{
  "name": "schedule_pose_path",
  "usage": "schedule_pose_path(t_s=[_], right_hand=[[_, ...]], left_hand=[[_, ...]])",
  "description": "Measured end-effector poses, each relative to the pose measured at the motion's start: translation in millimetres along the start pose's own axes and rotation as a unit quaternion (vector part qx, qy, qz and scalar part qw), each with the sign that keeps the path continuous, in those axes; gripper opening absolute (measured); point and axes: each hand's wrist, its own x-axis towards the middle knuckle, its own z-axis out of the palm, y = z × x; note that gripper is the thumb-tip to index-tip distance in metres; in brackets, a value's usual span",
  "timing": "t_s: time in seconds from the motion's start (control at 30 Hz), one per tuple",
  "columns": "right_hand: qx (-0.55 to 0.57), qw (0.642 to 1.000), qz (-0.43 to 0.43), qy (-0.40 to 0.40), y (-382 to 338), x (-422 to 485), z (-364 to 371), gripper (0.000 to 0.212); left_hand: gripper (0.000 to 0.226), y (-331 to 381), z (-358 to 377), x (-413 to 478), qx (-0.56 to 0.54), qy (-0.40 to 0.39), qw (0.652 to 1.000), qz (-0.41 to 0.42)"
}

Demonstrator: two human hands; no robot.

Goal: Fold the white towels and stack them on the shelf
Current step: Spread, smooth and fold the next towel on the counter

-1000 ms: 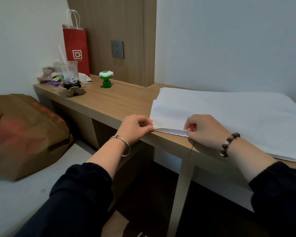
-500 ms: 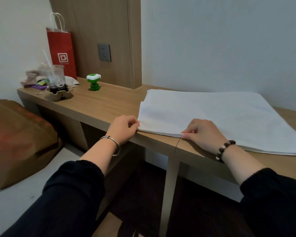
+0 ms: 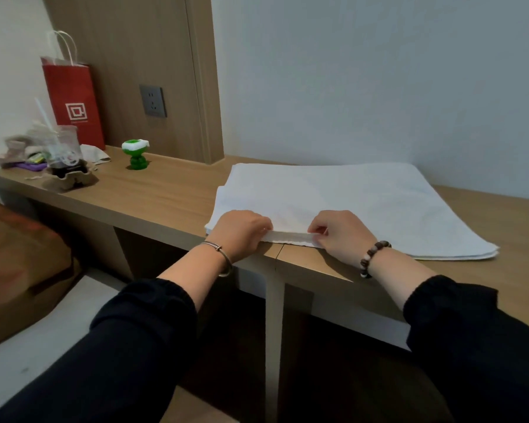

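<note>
The towel (image 3: 333,196) lies flat on the tabletop (image 3: 165,196), folded in layers that show at its right near corner. Its near edge runs along the tabletop's front. My left hand (image 3: 242,232) and right hand (image 3: 339,232) each pinch that edge, fingers curled on the hem, with a short lifted strip of it between them. My fingertips are tucked against the cloth, so how many layers I hold I cannot tell.

Half a second ago my left hand was at the towel's left corner; now it grips further in, nearer my right.

Well off to the left stand a green toy (image 3: 138,155), a cup (image 3: 63,148) with a straw and a red bag (image 3: 74,99). The bag bears a white square logo; the print beneath is too small to read.
</note>
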Motion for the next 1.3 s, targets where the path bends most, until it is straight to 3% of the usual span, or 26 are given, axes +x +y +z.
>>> schedule_pose_path(t_s=[0.2, 0.3, 0.6, 0.7, 0.83, 0.93, 1.0, 1.07, 1.13, 1.2, 1.3], right_hand=[[-0.16, 0.98, -0.116, 0.027, 6.8, -7.1, 0.1, 0.022], [-0.155, 0.981, -0.117, -0.002, 7.5, -4.3, 0.9, 0.022], [-0.152, 0.978, -0.135, -0.043, 7.1, -2.5, 4.8, 0.029], [-0.099, 0.987, -0.121, -0.035, 9.2, -7.8, 3.9, 0.027], [0.047, 0.997, -0.055, -0.02, 6.9, -15.6, 5.0, 0.021], [0.23, 0.971, 0.051, -0.039, 11.9, -14.0, -7.5, 0.026], [0.278, 0.953, 0.119, 0.03, 25.8, -10.3, -17.5, 0.029], [0.139, 0.976, 0.153, 0.061, 45.2, -8.0, -22.9, 0.027], [-0.023, 0.989, 0.148, -0.014, 57.6, -11.2, -21.6, 0.032], [-0.09, 0.987, 0.123, -0.057, 63.1, -15.3, -18.2, 0.032], [-0.128, 0.984, 0.107, -0.055, 58.5, -13.5, -22.5, 0.026]], left_hand=[[0.011, -3.1, -4.7, 6.4, 0.087, -0.014, 0.994, 0.072], [0.009, -3.7, -3.2, 4.6, 0.084, -0.031, 0.991, 0.098], [0.017, -4.3, -7.7, 12.8, 0.139, -0.114, 0.981, 0.068], [0.026, 4.2, -9.6, 20.7, 0.113, -0.11, 0.987, 0.006], [0.029, 20.3, 0.5, 38.7, -0.04, -0.059, 0.987, -0.142], [0.027, 34.0, 14.2, 40.5, -0.015, -0.017, 0.984, -0.176], [0.027, 37.7, 22.2, 40.0, 0.015, 0.001, 0.983, -0.185], [0.029, 36.2, 26.6, 40.8, 0.019, 0.006, 0.98, -0.199], [0.032, 31.9, 27.0, 42.4, 0.011, -0.001, 0.975, -0.223], [0.034, 26.6, 27.2, 42.6, 0.005, -0.01, 0.969, -0.248], [0.032, 19.0, 28.8, 37.9, 0.013, 0.005, 0.965, -0.263]])
